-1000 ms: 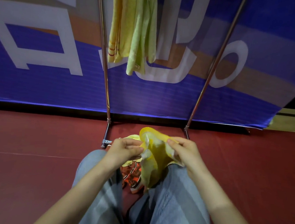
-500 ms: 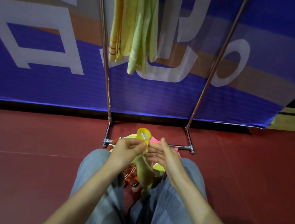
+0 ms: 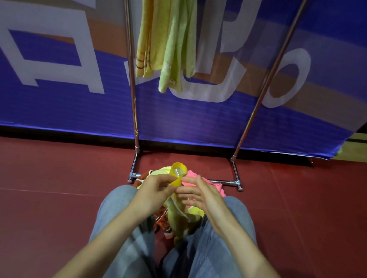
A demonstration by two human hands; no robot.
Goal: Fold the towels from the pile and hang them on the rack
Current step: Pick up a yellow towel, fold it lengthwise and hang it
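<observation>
Yellow cloth is bunching between your hands: your left hand [image 3: 156, 189] is pinching the yellow towel [image 3: 178, 175] just in front of the rack [image 3: 239, 143], while your right hand [image 3: 202, 194] is hovering beside it, fingers spread, gripping nothing. The pile [image 3: 196, 180] is lying at the rack's base.

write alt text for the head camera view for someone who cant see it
A seated person's left hand pinches a yellow cloth towel over their lap while the open right hand touches it, above a pile of pink and orange towels on the red floor. Ahead, a metal rack holds a hanging yellow towel and a pale green towel.
</observation>
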